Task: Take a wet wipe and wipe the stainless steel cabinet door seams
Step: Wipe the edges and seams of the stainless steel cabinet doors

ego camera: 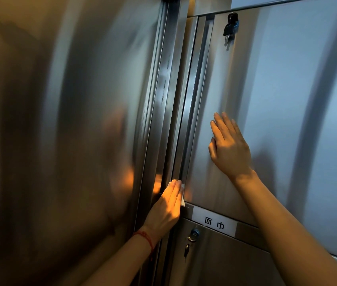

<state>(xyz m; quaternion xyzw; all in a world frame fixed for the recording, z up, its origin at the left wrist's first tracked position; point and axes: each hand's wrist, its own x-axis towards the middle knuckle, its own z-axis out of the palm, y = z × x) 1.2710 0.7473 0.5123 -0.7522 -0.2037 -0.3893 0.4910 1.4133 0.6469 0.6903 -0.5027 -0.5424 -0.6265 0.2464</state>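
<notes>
A stainless steel cabinet fills the view, with a tall vertical seam (pixel 181 112) running between the large left panel and the right door (pixel 266 89). My left hand (pixel 168 205) lies flat with straight fingers against the lower end of that seam, pressing a white wet wipe (pixel 182 198) whose edge peeks out beside my fingertips. My right hand (pixel 228 145) rests flat and open on the right door, fingers pointing up and left, apart from the wipe.
A black key bunch (pixel 230 27) hangs in the upper door's lock. A white label (pixel 214 220) with two characters sits on the horizontal strip below. A second lock with a key (pixel 193 236) sits on the lower door. The big left panel (pixel 60 131) reflects blurred shapes.
</notes>
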